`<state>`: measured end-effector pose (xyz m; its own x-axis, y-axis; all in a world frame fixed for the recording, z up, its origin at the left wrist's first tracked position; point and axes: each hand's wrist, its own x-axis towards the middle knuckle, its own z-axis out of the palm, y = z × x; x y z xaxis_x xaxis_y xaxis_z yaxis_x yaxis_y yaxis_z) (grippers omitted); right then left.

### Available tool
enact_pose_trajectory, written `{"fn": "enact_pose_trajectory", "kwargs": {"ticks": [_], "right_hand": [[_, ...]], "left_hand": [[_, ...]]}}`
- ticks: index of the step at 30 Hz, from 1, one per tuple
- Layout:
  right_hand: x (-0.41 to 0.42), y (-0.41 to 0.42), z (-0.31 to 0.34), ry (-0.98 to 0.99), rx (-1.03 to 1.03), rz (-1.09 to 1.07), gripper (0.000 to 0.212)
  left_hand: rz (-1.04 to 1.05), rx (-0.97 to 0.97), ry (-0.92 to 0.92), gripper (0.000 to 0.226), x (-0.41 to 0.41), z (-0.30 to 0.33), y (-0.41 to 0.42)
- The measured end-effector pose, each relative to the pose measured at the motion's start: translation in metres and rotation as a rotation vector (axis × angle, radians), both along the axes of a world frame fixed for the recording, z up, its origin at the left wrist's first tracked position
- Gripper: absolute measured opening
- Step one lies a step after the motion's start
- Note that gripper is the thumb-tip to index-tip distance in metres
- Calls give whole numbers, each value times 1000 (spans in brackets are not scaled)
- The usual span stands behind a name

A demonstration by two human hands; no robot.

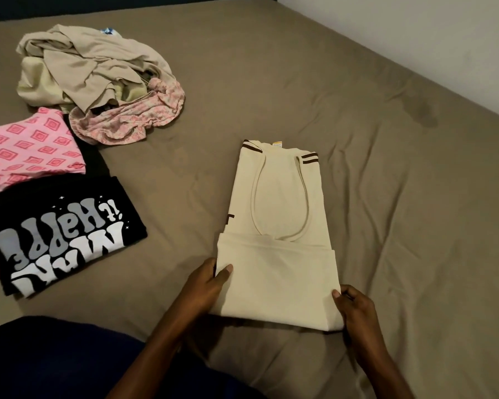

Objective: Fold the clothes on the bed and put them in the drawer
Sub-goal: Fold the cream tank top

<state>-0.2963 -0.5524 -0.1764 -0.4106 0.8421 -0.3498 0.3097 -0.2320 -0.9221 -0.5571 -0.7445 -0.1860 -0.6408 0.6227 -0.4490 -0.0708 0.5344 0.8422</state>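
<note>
A cream shirt (280, 203) with dark striped sleeve cuffs lies on the brown bed sheet (386, 182), its sides folded in and its lower part folded up over the body. My left hand (211, 283) pinches the near left corner of that fold, thumb on top. On the near right corner my right hand (355, 309) grips the same way. At the left lie a folded black T-shirt (67, 234) with white and grey lettering and a folded pink diamond-patterned garment (26, 151). A loose heap of beige and pink clothes (98, 82) sits at the back left.
A white wall (444, 38) runs along the bed's right edge. A dark stain (421, 113) marks the sheet near that edge. My dark-clothed lap (55, 358) is at the bottom left. No drawer is in view.
</note>
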Motion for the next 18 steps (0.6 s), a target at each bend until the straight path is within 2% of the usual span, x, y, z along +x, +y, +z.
{"fn": "enact_pose_trajectory", "kwargs": {"ticks": [4,9,11,13,15,16,18], "right_hand": [[-14,9,12,-16,61,6,21],[-39,32,11,5,134,-10,16],[-44,36,13,45,180,4,14],[-49,39,17,123,193,-21,13],[-53,45,16,176,175,-67,13],[-54,49,12,163,192,-76,13],[-56,55,-1,6,328,-4,13]], "left_hand": [[138,25,286,28,1,9,7],[147,117,468,11,-9,11,25],[107,174,446,26,-14,7,28],[95,283,248,26,-19,7,30],[123,324,138,36,-29,2,33],[144,286,169,42,-36,-3,35],[125,161,279,54,-47,-11,37]]}}
